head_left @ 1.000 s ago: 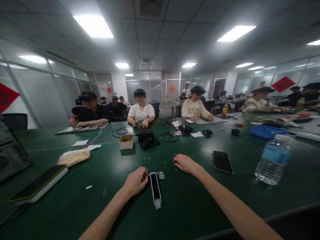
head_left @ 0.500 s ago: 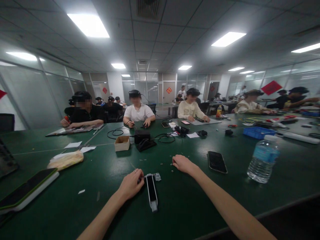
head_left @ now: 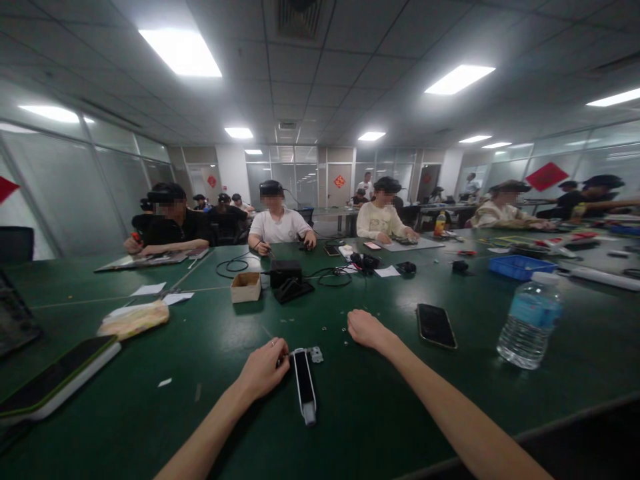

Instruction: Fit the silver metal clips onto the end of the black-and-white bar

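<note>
My left hand [head_left: 265, 367] rests on the green table with its fingers curled; what they hold, if anything, is hidden. Just right of it lies a slim white-framed device with a black face [head_left: 304, 383], its narrow end toward me. A small silvery metal plate [head_left: 317, 354] sits against the device's far end. My right hand [head_left: 367, 328] is farther out on the table, fingers bent inward and closed, their tips mostly out of sight. Several tiny light parts lie beside those fingers, among them a small ring-like piece [head_left: 324, 329].
To the right are a black phone [head_left: 437, 325], a water bottle [head_left: 531, 323] and a blue tray [head_left: 521, 267]. Ahead stand a cardboard box [head_left: 245, 288] and a black stand [head_left: 293, 288] with cables. A green-edged tablet-like slab [head_left: 55, 377] lies left. People sit across the table.
The whole view has shifted slightly to the left. Both hands keep nearly the same place and pose, and the device has not moved on the table.
</note>
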A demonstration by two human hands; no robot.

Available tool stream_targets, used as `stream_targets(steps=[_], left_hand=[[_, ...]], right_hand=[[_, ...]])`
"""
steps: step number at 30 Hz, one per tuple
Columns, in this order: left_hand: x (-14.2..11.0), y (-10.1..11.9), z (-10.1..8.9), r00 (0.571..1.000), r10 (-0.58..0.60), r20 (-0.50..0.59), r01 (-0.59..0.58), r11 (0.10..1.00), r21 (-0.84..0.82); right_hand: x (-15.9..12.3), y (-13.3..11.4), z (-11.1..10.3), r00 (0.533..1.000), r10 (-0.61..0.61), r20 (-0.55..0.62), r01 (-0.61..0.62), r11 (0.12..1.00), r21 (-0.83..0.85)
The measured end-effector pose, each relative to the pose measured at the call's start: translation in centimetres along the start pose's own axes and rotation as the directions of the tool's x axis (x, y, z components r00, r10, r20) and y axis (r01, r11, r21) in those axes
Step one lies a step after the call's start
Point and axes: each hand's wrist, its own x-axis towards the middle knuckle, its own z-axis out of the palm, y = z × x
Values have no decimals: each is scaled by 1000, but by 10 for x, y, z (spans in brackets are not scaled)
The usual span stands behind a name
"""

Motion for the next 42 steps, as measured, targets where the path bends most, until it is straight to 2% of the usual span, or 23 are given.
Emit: stream_targets(steps=[6,8,11,15,19,24,32,37,42], left_hand=[[0,2,-2,1000,-5,10,6,1000,-5],[0,2,-2,1000,-10,11,10,1000,-3],[0,2,-3,1000,-19,19,19,1000,-6],[0,1,0,1000,-10,2,10,1000,4],[1,-3,4,999,20,-26,-20,1000,10],[1,-3,5,999,25,-30,-24,999,35],[0,0,2,1000,14,-21,-13,1000,22],[-1,0,1,1000,3,-8,-3,1000,14],[-1,-2,3,999,22,-29,-22,1000,4]], right_hand=[[-1,-6,-3,997,-56,-58,60,995,83],[-3,-14,-3,985,-126,-120,144,977,156],[-9,-33,0,943,-250,-220,305,916,263],[-18,-60,9,916,-356,-186,398,863,311],[-22,-71,14,895,-423,-143,446,842,304],[-21,-70,15,889,-426,-168,458,828,323],[-21,-70,12,922,-357,-151,387,854,346],[-21,-70,15,915,-364,-175,404,829,388],[-20,-69,17,928,-329,-172,371,815,446]])
